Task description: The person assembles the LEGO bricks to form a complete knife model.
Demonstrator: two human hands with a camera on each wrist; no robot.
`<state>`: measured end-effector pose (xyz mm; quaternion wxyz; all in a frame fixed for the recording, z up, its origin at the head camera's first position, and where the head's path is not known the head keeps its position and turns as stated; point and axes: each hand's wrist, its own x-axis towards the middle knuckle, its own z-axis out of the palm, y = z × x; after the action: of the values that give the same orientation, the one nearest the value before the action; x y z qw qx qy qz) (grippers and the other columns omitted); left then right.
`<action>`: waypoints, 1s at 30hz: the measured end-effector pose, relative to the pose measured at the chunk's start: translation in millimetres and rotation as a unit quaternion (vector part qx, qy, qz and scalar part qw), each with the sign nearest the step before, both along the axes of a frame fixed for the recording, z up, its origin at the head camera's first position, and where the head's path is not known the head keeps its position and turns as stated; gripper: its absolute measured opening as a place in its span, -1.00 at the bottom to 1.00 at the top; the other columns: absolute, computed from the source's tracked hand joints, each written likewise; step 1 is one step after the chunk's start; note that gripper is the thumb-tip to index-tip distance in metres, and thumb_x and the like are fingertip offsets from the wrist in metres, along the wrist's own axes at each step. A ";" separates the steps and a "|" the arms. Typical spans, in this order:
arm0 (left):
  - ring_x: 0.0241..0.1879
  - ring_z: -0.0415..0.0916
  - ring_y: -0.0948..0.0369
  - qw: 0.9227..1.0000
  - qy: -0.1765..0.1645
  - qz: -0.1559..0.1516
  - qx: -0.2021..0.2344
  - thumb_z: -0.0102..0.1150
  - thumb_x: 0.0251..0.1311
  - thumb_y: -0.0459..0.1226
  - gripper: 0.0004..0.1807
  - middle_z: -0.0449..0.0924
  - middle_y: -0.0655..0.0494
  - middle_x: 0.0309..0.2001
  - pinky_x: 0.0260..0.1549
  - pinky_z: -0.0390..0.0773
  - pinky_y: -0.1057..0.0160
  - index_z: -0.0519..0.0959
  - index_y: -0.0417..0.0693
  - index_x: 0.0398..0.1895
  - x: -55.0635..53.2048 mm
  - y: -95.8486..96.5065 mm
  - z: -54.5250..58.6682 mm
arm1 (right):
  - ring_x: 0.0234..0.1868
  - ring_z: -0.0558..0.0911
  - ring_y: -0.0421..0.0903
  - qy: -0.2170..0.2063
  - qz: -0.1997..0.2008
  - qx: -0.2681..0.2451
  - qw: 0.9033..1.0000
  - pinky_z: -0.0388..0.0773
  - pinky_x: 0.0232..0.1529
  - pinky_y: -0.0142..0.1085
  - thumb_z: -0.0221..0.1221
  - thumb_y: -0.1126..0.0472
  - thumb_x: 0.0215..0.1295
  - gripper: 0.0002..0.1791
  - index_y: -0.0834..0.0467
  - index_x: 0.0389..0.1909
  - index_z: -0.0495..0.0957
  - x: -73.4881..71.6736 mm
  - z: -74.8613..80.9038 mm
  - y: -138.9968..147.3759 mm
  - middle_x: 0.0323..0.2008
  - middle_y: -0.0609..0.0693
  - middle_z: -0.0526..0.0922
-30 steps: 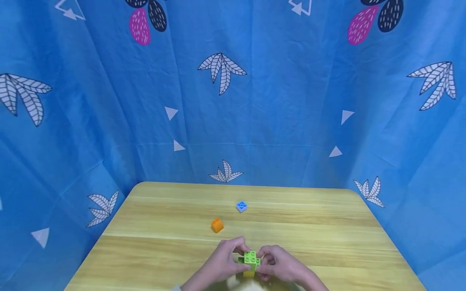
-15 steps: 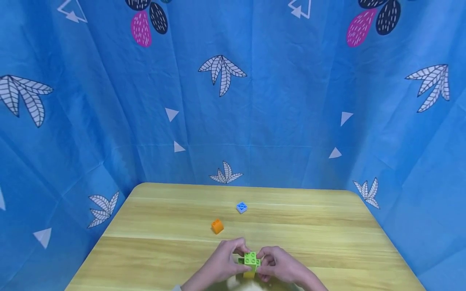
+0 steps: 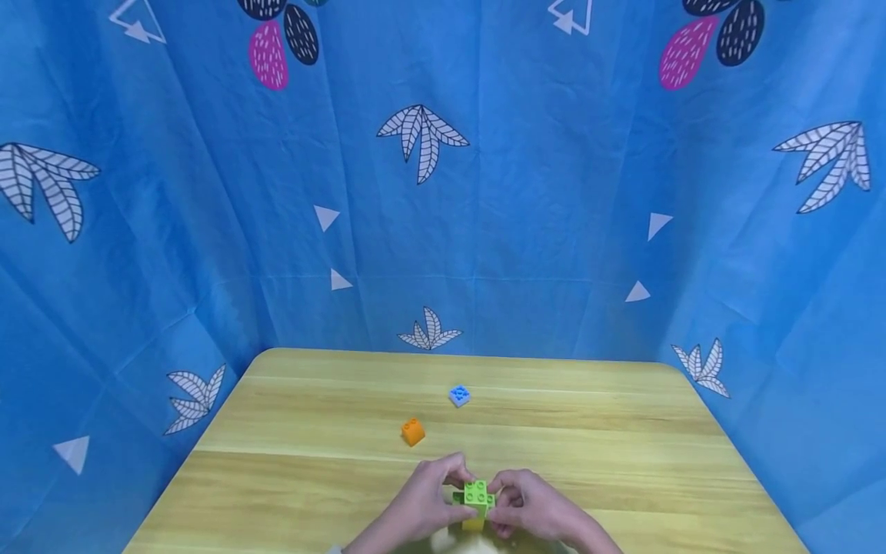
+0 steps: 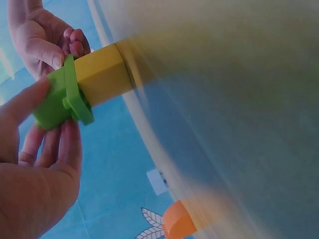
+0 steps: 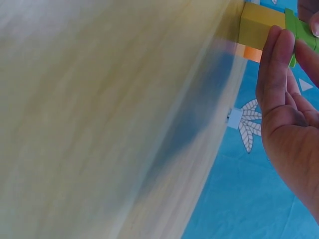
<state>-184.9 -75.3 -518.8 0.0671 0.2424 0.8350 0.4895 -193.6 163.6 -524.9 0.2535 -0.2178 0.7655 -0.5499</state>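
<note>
Near the table's front edge stands a small stack of toy building blocks. Its base is a yellow block [image 4: 102, 74], standing on the table. Above it lies a thin green plate [image 4: 73, 89] with ends that stick out on both sides. A lighter green block [image 3: 476, 491] with studs tops the stack. My left hand [image 3: 428, 498] holds that top block, thumb in front and fingers behind. My right hand [image 3: 531, 504] pinches the plate's right end between thumb and forefinger, its other fingers curled beside the yellow block. The fingers hide part of the stack.
An orange block [image 3: 413, 432] with a curved side lies beyond my left hand. Farther back is a small blue block [image 3: 460, 395]. The wooden table [image 3: 311, 400] has a blue patterned curtain [image 3: 540, 231] behind it and at both sides.
</note>
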 end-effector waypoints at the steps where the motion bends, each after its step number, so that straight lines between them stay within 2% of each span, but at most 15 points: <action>1: -0.02 0.68 0.34 1.000 0.000 0.002 -0.003 0.58 0.01 -0.32 -0.64 0.76 0.28 -0.03 -0.03 0.66 0.43 0.53 0.12 -0.28 0.3 0.4 0.0 | -0.40 0.75 -0.04 0.001 0.001 -0.001 1.000 0.76 -0.31 -0.28 0.31 0.31 0.37 -0.71 0.34 0.02 0.53 0.0 0.2 0.5 -0.37 0.14 0.75; 9: -0.02 0.65 0.40 0.999 0.024 -0.003 -0.025 0.56 0.06 -0.26 -0.64 0.73 0.33 -0.02 0.11 0.68 0.21 0.52 0.16 -0.22 0.6 0.7 1.0 | -0.40 0.75 -0.01 -0.002 0.002 -0.004 1.000 0.76 -0.31 -0.28 0.30 0.33 0.37 -0.72 0.35 0.02 0.53 -0.1 2.0 1.0 -0.36 0.20 0.75; 15: -0.02 0.64 0.41 0.999 0.023 -0.013 -0.024 0.56 0.07 -0.23 -0.64 0.73 0.37 -0.02 0.09 0.66 0.27 0.51 0.17 -0.21 -0.9 -1.2 0.3 | -0.40 0.76 -0.05 0.003 0.004 0.001 1.000 0.75 -0.30 -0.32 0.31 0.30 0.37 -0.70 0.34 0.02 0.53 0.2 2.4 0.5 -0.38 0.13 0.76; 21: 0.00 0.62 0.40 0.999 0.009 -0.030 -0.014 0.46 0.21 -0.02 -0.72 0.69 0.43 -0.07 0.10 0.66 0.24 0.55 0.21 -0.16 -4.3 -4.2 4.7 | -0.40 0.76 -0.04 -0.001 0.001 0.001 1.000 0.75 -0.31 -0.29 0.31 0.30 0.37 -0.70 0.35 0.02 0.53 0.2 2.2 0.6 -0.37 0.13 0.76; 26: -0.01 0.65 0.29 0.999 0.021 -0.037 0.009 0.32 0.35 0.01 -0.74 0.72 0.23 -0.07 0.12 0.67 0.24 0.63 0.11 -0.06 -12.5 -6.6 9.0 | -0.41 0.75 -0.04 0.006 0.000 0.003 1.000 0.75 -0.32 -0.30 0.30 0.33 0.37 -0.72 0.35 0.02 0.53 -0.3 1.2 0.5 -0.38 0.15 0.76; 30: -0.02 0.65 0.30 0.999 0.027 -0.019 0.007 0.28 0.39 -0.01 -0.68 0.74 0.08 -0.03 0.13 0.65 0.25 0.65 0.01 0.02 -27.4 -6.6 11.0 | -0.42 0.74 -0.05 0.011 -0.003 0.007 1.000 0.75 -0.34 -0.30 0.30 0.35 0.36 -0.73 0.35 0.01 0.53 -1.2 -0.4 0.4 -0.39 0.15 0.75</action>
<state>-212.2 -81.9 -507.8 0.0521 0.2723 0.8279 0.4875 -194.8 164.0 -525.3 0.2445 -0.2200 0.7727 -0.5430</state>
